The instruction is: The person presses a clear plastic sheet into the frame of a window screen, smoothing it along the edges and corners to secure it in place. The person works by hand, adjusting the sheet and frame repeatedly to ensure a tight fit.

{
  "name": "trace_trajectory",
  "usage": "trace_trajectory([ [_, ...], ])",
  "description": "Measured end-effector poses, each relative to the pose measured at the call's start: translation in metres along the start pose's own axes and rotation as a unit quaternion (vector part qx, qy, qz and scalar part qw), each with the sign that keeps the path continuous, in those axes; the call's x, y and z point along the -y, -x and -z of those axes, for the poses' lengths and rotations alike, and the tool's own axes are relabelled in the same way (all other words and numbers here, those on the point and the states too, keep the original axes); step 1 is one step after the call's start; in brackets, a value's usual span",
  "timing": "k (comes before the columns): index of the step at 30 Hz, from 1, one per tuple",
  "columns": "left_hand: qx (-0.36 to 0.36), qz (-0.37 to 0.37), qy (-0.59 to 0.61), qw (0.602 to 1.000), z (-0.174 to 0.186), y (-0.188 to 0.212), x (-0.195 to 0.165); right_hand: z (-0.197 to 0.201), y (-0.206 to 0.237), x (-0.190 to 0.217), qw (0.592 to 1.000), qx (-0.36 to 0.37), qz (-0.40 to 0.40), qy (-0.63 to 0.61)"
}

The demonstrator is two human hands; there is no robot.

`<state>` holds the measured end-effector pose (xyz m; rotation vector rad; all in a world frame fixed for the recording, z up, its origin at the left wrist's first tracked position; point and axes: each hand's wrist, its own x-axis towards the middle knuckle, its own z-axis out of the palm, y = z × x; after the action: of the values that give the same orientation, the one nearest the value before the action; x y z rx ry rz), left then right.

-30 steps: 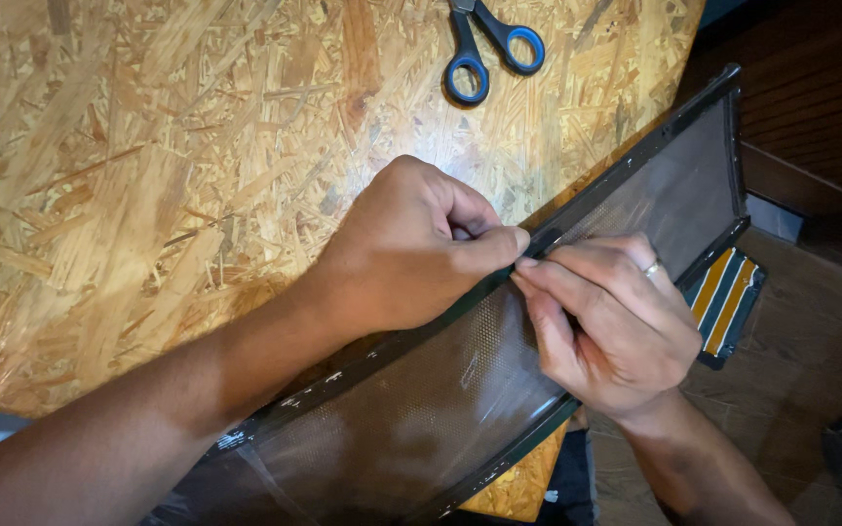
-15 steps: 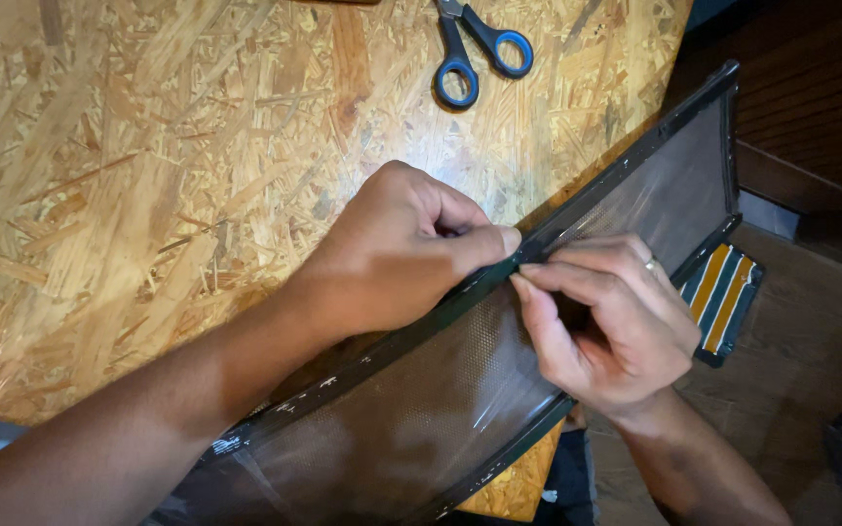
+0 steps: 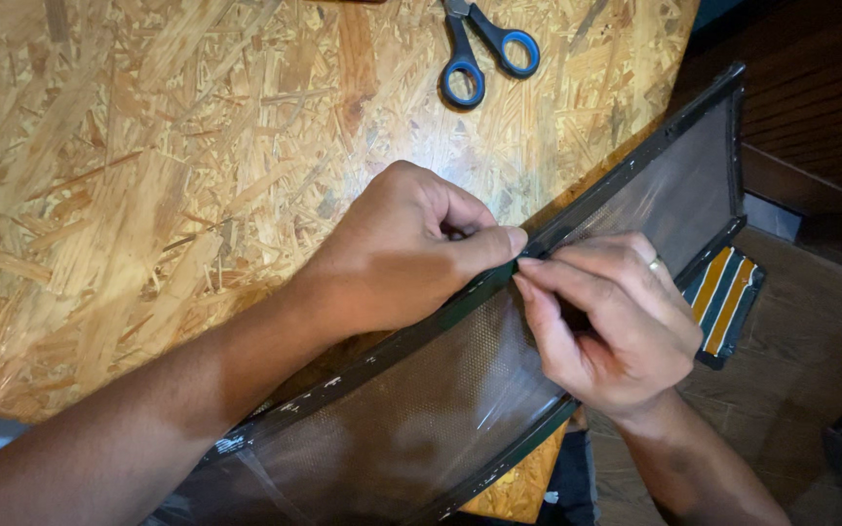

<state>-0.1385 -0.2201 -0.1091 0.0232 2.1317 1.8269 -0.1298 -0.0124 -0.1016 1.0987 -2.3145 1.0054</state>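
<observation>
A long curved dark frame (image 3: 635,170) with fine mesh (image 3: 421,409) stretched across it lies slanted over the edge of a chipboard table (image 3: 148,175). My left hand (image 3: 401,258) presses its thumb on the frame's upper rail near the middle. My right hand (image 3: 606,321), with a ring on one finger, pinches the same rail right beside the left thumb, fingertips touching the rail. What is between the fingertips is too small to make out.
Blue-handled scissors (image 3: 484,54) lie shut at the table's far edge. A striped mat (image 3: 728,302) in orange and dark bands lies on the wooden floor (image 3: 801,390) under the frame's right end. Dark wood panelling (image 3: 811,88) stands at the right.
Both hands stay on the frame's rail. The view has shifted slightly and the fingertips have crept a little along the rail.
</observation>
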Motion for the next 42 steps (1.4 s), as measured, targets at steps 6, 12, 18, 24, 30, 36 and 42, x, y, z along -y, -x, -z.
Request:
trace_trajectory([
  [6,-0.016,-0.014,-0.01,1.0,-0.0006,0.0017,-0.001,-0.0018,-0.004,0.0018,1.0,0.011,0.007,-0.003],
  [12,-0.038,0.006,-0.019,0.999,-0.0048,0.0039,-0.0012,-0.0023,-0.0076,0.0021,1.0,0.028,0.003,-0.005],
  [18,-0.042,-0.017,-0.003,0.999,-0.0047,0.0044,0.0006,-0.0006,-0.0041,0.0018,1.0,0.021,0.011,-0.011],
  [24,-0.029,-0.022,0.029,0.999,-0.006,0.0054,0.001,0.0013,0.0009,0.0005,1.0,0.001,-0.009,-0.023],
  [30,-0.035,-0.036,0.004,0.999,-0.0057,0.0036,0.0018,0.0019,-0.0007,0.0021,1.0,0.01,-0.012,-0.002],
  [36,-0.039,-0.026,-0.003,0.999,-0.0057,0.0032,0.0028,0.0011,-0.0021,0.0022,1.0,0.019,0.003,0.006],
  [42,-0.043,-0.014,0.005,0.999,-0.0059,0.0057,0.0014,-0.0003,-0.0013,0.0,1.0,0.021,0.006,0.0],
])
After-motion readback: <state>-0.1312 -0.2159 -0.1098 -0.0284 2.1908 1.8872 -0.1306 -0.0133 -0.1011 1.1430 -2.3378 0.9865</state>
